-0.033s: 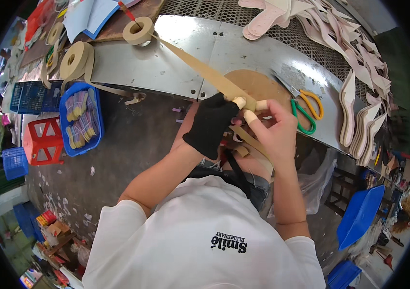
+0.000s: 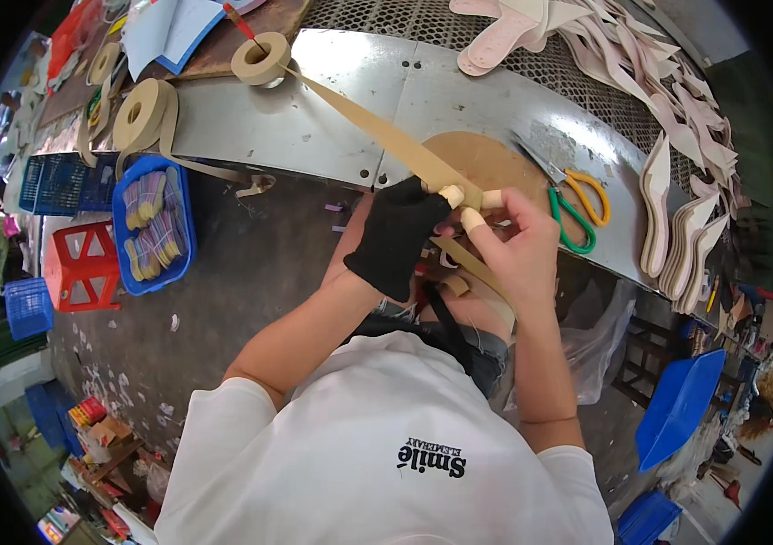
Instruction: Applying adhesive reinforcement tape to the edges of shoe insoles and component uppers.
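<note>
A long tan strip [image 2: 373, 124] runs taut from a tan roll [image 2: 261, 58] at the back left of the metal bench to my hands. My left hand [image 2: 409, 222], in a black glove with its thumb tip wrapped in pale tape, is closed on the strip's near end. Opposite it, my right hand [image 2: 518, 232], bare apart from pale coverings on thumb and forefinger, pinches the same end. Whether a further piece lies between the fingers is hidden. Below them, a tan strip end [image 2: 475, 265] hangs over my lap. Beneath the strip lies a round brown board [image 2: 495, 156].
Scissors [image 2: 577, 202] with green and yellow handles lie right of my right hand. Pale cut pieces [image 2: 654, 204] are stacked at the bench's right. Another tan roll [image 2: 138, 113] sits left. A blue basket [image 2: 185, 250] of bundles and a red stool [image 2: 59, 268] stand lower left.
</note>
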`<move>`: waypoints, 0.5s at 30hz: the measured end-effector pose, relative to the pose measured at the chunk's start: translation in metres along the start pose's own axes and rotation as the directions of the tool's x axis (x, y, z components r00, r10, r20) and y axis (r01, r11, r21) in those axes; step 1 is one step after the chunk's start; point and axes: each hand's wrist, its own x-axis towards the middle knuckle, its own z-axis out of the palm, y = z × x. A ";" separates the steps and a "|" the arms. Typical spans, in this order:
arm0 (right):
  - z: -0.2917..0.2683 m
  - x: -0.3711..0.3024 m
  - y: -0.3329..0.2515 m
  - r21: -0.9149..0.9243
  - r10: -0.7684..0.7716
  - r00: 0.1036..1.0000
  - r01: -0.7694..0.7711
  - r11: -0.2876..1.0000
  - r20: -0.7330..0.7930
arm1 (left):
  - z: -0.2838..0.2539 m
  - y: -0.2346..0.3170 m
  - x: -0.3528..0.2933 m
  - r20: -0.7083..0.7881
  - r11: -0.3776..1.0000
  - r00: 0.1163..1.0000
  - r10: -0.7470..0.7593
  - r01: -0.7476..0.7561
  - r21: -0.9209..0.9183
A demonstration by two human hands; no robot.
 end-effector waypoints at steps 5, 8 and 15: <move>0.001 0.001 0.019 0.156 0.113 0.993 -0.117 0.981 0.034 | -0.011 -0.010 -0.004 0.037 0.925 0.986 0.161 -0.163 0.342; -0.003 0.000 0.031 0.158 0.180 0.977 -0.197 0.968 0.116 | -0.019 -0.013 -0.011 0.038 0.964 0.994 0.105 -0.111 0.241; -0.128 -0.018 0.072 0.685 0.056 0.998 -0.029 0.728 -0.018 | -0.167 0.011 -0.057 -0.304 1.000 0.953 -0.001 0.007 0.021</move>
